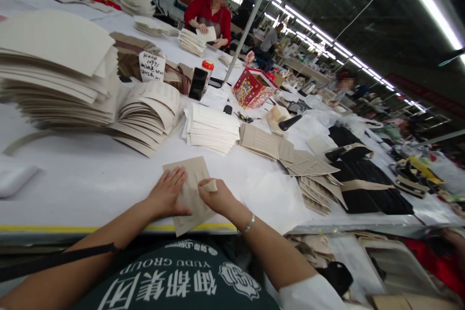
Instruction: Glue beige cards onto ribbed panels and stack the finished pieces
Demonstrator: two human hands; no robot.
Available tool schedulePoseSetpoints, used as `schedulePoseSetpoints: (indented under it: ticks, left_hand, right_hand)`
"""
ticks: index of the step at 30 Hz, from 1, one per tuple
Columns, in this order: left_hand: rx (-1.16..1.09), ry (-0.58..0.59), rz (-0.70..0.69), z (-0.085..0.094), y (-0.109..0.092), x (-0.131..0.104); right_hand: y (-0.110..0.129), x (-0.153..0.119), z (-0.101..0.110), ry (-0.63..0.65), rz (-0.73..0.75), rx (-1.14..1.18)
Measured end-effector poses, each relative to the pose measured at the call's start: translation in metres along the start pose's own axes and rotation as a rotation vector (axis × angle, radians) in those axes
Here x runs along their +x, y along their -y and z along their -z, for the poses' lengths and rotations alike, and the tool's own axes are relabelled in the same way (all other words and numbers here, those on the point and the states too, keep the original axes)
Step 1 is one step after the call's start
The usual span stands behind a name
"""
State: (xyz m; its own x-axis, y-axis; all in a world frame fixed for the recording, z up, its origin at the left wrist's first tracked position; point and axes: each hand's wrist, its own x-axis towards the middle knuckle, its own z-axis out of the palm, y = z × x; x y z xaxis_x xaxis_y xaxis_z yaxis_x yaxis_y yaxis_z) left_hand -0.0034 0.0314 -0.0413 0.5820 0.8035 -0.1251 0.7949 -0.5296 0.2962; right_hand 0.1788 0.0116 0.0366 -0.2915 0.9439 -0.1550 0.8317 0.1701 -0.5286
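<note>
A beige card-like panel (198, 203) with faint raised strips lies tilted at the table's front edge, its lower corner over the yellow edge line. My left hand (167, 193) rests flat on the panel's left side, fingers stretched out. Closed around a small cream-coloured block (209, 185), my right hand (221, 199) is at the panel's right side; the block's lower end is hidden in the fingers. Behind the panel sit a pile of white sheets (212, 128) and a row of beige panels (259, 141). More beige panels (316, 177) are fanned out to the right.
Tall stacks of curved cream panels (54, 58) stand at left. Farther back are a phone (198, 83), a red patterned box (253, 88) and a metal pole (250, 24). Black pieces (370, 189) lie at right. A co-worker in red (210, 14) handles panels across the table.
</note>
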Motion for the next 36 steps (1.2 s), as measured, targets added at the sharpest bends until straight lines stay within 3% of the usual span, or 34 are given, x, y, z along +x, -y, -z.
schedulePoseSetpoints:
  ticks: [2, 4, 6, 8, 10, 12, 15, 18, 20, 22, 24, 26, 28, 30, 32, 34, 36]
  left_hand:
    - [-0.006, 0.015, -0.021, 0.002, 0.003, 0.001]
    - [-0.003, 0.009, -0.012, 0.004, 0.004, 0.001]
    - [0.005, 0.001, 0.002, 0.005, 0.003, 0.001]
    - [0.011, -0.005, 0.011, 0.005, 0.002, 0.0]
    - [0.012, -0.014, 0.009, 0.004, 0.001, -0.001]
    - [0.012, -0.027, 0.005, 0.003, 0.0, -0.001]
    - [0.0, -0.049, -0.003, 0.002, 0.0, -0.001]
    - [-0.027, -0.065, -0.003, 0.002, 0.003, -0.004]
    - [-0.047, -0.057, -0.001, 0.004, 0.009, -0.008]
    - [-0.055, -0.03, -0.002, 0.006, 0.014, -0.013]
    - [-0.051, -0.006, -0.001, 0.007, 0.018, -0.017]
    - [-0.042, 0.003, 0.003, 0.008, 0.018, -0.018]
    - [-0.033, 0.003, 0.016, 0.007, 0.015, -0.017]
    - [-0.023, 0.0, 0.04, 0.007, 0.011, -0.015]
    - [-0.019, -0.006, 0.063, 0.006, 0.006, -0.015]
    - [-0.019, -0.01, 0.081, 0.006, 0.004, -0.014]
    - [-0.016, -0.006, 0.097, 0.005, 0.003, -0.015]
  right_hand:
    - [0.006, 0.031, -0.002, -0.061, 0.036, -0.059]
    - [0.011, 0.045, -0.001, -0.062, 0.049, -0.112]
    - [0.011, 0.032, 0.002, 0.002, 0.052, -0.111]
    - [0.007, 0.003, 0.006, 0.103, 0.036, -0.058]
    - [0.003, -0.025, 0.007, 0.194, -0.034, 0.058]
    - [0.001, -0.032, 0.004, 0.237, -0.133, 0.208]
    - [0.007, 0.001, -0.003, 0.136, -0.183, 0.246]
    - [0.018, 0.049, -0.01, -0.03, -0.047, 0.026]
    - [0.023, 0.059, -0.012, -0.077, 0.026, -0.097]
    - [0.021, 0.044, -0.013, -0.102, 0.052, -0.154]
    - [0.013, 0.009, -0.014, -0.103, 0.063, -0.148]
    - [0.003, -0.025, -0.015, -0.062, 0.044, -0.075]
    - [-0.003, -0.039, -0.016, -0.08, -0.013, 0.042]
    - [-0.004, -0.027, -0.016, -0.159, -0.062, 0.143]
    - [0.0, 0.003, -0.016, -0.206, -0.064, 0.165]
    - [0.009, 0.027, -0.014, -0.176, -0.049, 0.1]
    - [0.017, 0.029, -0.012, -0.114, -0.051, 0.006]
